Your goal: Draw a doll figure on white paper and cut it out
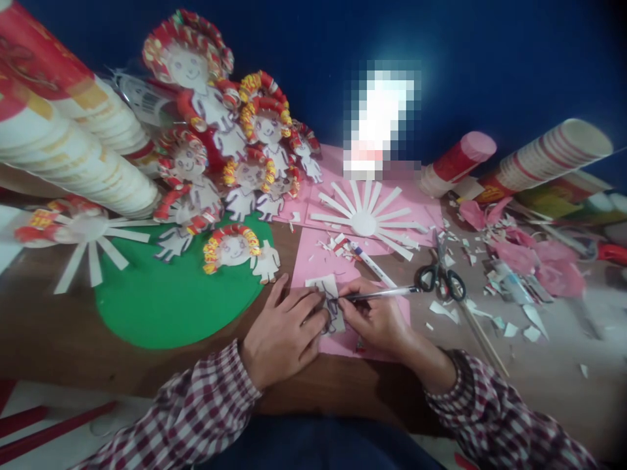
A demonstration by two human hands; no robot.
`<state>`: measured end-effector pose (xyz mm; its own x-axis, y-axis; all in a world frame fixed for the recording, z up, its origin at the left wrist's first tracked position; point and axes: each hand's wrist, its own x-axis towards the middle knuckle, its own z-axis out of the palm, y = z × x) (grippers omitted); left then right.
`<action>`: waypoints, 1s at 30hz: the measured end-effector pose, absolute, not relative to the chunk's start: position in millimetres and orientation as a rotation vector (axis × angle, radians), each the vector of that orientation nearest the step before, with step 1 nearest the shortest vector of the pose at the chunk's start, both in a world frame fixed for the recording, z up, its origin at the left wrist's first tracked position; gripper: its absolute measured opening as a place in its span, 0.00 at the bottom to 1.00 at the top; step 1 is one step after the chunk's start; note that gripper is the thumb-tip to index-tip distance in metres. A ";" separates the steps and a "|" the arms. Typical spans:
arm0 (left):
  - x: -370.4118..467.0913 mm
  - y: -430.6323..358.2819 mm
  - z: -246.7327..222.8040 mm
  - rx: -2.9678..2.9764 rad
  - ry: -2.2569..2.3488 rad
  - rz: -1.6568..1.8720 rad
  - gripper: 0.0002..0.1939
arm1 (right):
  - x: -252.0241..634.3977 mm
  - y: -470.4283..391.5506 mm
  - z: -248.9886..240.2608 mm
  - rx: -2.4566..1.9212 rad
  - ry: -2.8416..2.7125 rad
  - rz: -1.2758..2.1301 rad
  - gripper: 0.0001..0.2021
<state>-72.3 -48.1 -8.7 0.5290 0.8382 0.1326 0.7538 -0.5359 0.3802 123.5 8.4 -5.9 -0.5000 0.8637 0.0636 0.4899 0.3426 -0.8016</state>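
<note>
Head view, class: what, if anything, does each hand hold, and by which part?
The right hand holds a pen near its writing tip. The left hand grips nothing visible; it rests on the paper drawing.

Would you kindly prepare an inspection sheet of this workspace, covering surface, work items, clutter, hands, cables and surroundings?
Surface: brown wooden table, partly under flat pink paper and a curved green sheet.
Job's things: small whitish paper piece with dark lines; slim pen with clear barrel.
Clutter: scissors with black handles and scattered whitish paper scraps, at right.
Hands: left hand rests on the paper piece's left side; right hand holds the pen, tip at the paper.
Cables: nothing seen.
Surroundings: dark blue wall; stacked paper cups at both sides; white paper figures with red-and-yellow curls.
</note>
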 end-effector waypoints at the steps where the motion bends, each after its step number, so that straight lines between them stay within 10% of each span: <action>1: -72.3 -48.1 -8.5 2.494 1.332 0.436 0.14 | 123.3 8.5 -5.7 -1.187 -2.127 1.025 0.02; 30: -71.7 -47.4 -6.9 2.475 1.343 0.436 0.14 | 122.8 7.2 -5.9 -1.213 -2.099 1.107 0.03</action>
